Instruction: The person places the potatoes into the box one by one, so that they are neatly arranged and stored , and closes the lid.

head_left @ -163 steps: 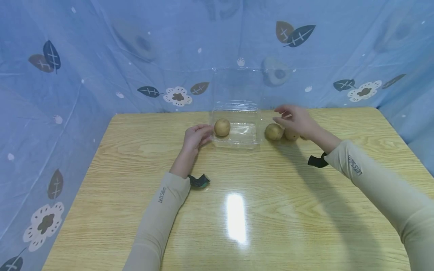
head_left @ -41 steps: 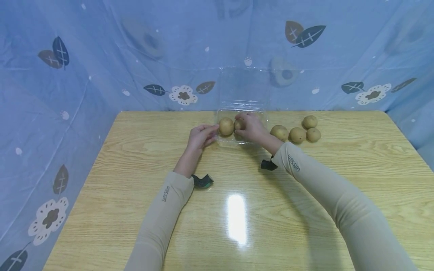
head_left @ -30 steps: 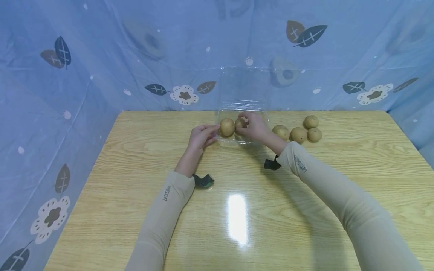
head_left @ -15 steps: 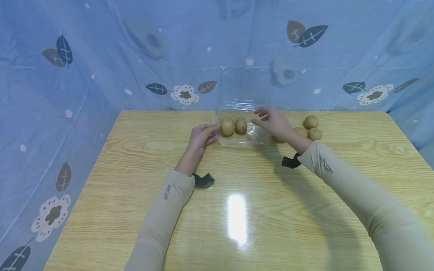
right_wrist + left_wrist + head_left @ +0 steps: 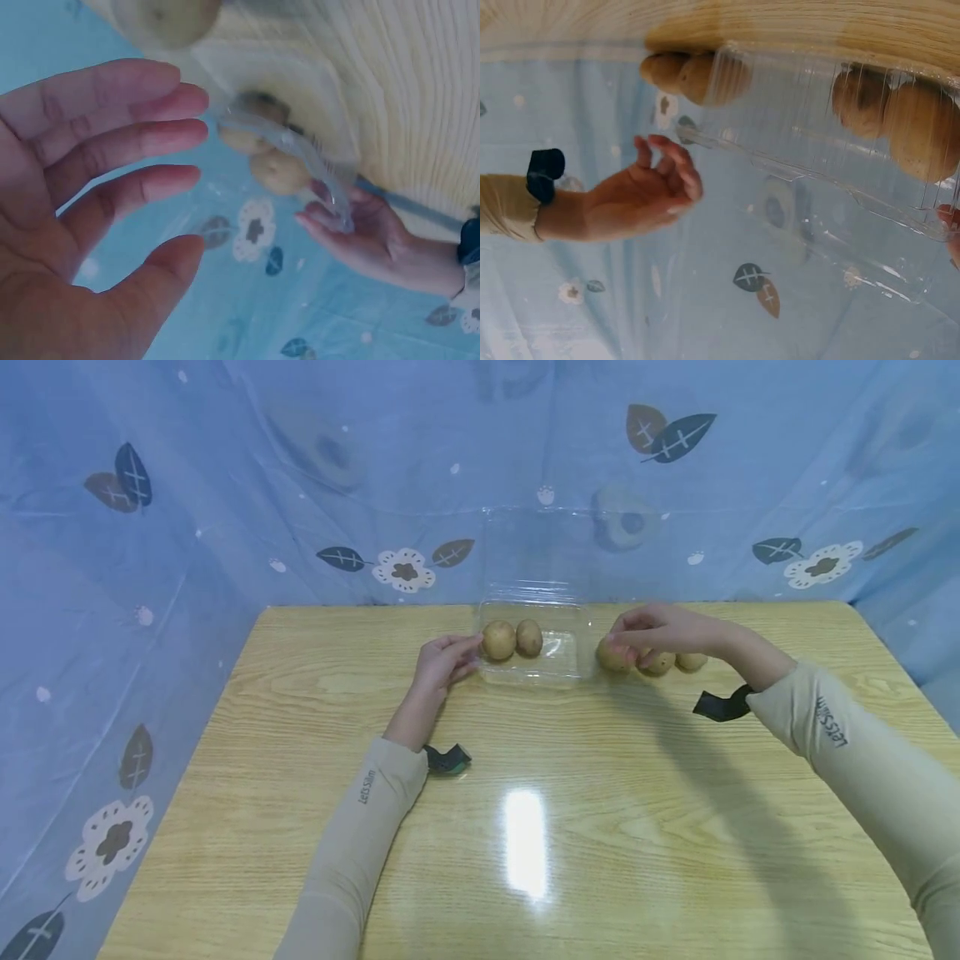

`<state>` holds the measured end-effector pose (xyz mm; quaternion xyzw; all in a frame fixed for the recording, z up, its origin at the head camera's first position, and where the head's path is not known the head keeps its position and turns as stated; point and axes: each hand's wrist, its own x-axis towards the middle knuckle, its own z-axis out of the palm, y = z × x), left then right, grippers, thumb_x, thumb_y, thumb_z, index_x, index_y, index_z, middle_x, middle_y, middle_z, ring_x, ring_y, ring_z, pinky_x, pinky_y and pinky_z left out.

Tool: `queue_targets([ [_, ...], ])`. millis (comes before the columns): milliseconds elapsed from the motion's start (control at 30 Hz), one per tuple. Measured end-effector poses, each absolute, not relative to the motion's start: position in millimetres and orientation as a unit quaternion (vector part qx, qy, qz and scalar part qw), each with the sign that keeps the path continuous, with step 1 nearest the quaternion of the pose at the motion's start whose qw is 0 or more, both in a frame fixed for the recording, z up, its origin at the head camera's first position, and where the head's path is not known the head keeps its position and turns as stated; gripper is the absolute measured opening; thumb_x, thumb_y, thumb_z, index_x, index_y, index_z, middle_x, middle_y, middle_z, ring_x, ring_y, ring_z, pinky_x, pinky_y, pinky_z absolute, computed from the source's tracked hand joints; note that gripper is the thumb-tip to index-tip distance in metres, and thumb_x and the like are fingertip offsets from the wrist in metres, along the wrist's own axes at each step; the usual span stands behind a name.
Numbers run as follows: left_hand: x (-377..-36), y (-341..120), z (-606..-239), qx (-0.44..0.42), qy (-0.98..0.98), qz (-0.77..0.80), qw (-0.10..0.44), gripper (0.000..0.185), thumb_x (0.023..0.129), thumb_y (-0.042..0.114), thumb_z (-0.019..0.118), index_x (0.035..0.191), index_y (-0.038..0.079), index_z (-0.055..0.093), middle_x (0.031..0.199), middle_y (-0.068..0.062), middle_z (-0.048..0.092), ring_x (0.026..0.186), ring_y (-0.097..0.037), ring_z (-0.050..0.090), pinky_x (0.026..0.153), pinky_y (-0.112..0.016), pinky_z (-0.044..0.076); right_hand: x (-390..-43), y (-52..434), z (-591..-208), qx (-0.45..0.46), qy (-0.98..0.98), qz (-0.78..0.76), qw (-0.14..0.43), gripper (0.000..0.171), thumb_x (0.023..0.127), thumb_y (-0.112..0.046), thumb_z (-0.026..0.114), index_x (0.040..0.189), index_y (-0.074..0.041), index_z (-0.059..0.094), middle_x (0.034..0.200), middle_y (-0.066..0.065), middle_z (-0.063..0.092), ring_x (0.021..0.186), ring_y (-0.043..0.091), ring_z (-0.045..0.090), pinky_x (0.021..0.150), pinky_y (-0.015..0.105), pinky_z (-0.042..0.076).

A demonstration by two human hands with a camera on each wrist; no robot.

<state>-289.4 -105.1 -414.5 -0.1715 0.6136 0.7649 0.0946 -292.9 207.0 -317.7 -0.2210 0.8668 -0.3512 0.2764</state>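
Blue leaf-print sheeting backs a wooden table (image 5: pixel 525 827). Left hand (image 5: pixel 441 664) rests at the left wall of a clear container (image 5: pixel 566 670), fingers relaxed, touching it. 2 potatoes (image 5: pixel 513 639) sit inside, far left. Right hand (image 5: pixel 656 631) hovers, fingers loose and released, over 3 loose potatoes (image 5: pixel 660 663) right of the container.

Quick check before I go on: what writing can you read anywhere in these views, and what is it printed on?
"LetsSlim" on the left sleeve near the cuff.
"LetsSlim" on the right sleeve near the cuff, letters small and tilted.
No readable text on the clear plastic container, the potatoes, the table or the patterned cloth.
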Motion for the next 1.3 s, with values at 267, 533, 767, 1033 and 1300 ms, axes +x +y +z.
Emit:
queue_targets([
  [267, -290.5, -108.9, -414.5, -0.183, 0.612, 0.764, 0.094, 0.016, 0.077, 0.019, 0.073, 0.083, 0.009, 0.062, 0.073, 0.000, 0.061, 0.060, -0.008, 0.060, 0.062, -0.017, 0.055, -289.8, 237.9, -319.0, -0.208, 0.883, -0.324, 0.269, 0.034, 0.096, -0.027, 0.047, 0.108, 0.004, 0.052, 0.090, 0.017, 0.056, 0.078, 0.026, 0.055, 0.068, 0.037, 0.053],
  [533, -289.7, -106.2, -415.7, -0.172, 0.613, 0.766, 0.085, 0.014, 0.078, 0.018, 0.073, 0.081, 0.007, 0.063, 0.074, 0.000, 0.062, 0.062, -0.008, 0.059, 0.063, -0.018, 0.056, -281.8, 283.4, -320.7, -0.188, 0.910, -0.270, 0.252, 0.031, 0.097, -0.024, 0.043, 0.111, 0.002, 0.051, 0.098, 0.014, 0.058, 0.084, 0.017, 0.058, 0.070, 0.032, 0.054],
  [767, -289.4, -104.9, -416.2, -0.161, 0.611, 0.770, 0.088, 0.013, 0.079, 0.017, 0.072, 0.080, 0.008, 0.063, 0.077, -0.002, 0.062, 0.064, -0.008, 0.059, 0.063, -0.018, 0.056, -277.5, 302.4, -320.8, -0.169, 0.924, -0.245, 0.239, 0.037, 0.097, -0.026, 0.043, 0.117, 0.005, 0.048, 0.105, 0.017, 0.059, 0.086, 0.021, 0.060, 0.069, 0.029, 0.054],
  [1033, -290.3, -104.4, -414.7, -0.176, 0.609, 0.767, 0.095, 0.015, 0.077, 0.018, 0.073, 0.080, 0.009, 0.061, 0.072, 0.000, 0.061, 0.061, -0.008, 0.059, 0.061, -0.017, 0.055, -284.1, 302.9, -324.2, -0.139, 0.948, -0.218, 0.183, 0.035, 0.095, -0.027, 0.046, 0.110, 0.004, 0.054, 0.101, 0.021, 0.062, 0.085, 0.027, 0.061, 0.068, 0.037, 0.055],
  [1300, -291.1, -103.7, -415.1, -0.178, 0.613, 0.763, 0.102, 0.017, 0.077, 0.019, 0.073, 0.083, 0.009, 0.061, 0.074, 0.000, 0.060, 0.063, -0.008, 0.059, 0.064, -0.018, 0.056, -299.6, 299.2, -335.7, -0.120, 0.962, -0.214, 0.124, 0.037, 0.094, -0.027, 0.048, 0.106, 0.008, 0.054, 0.103, 0.031, 0.057, 0.086, 0.037, 0.059, 0.063, 0.038, 0.055],
])
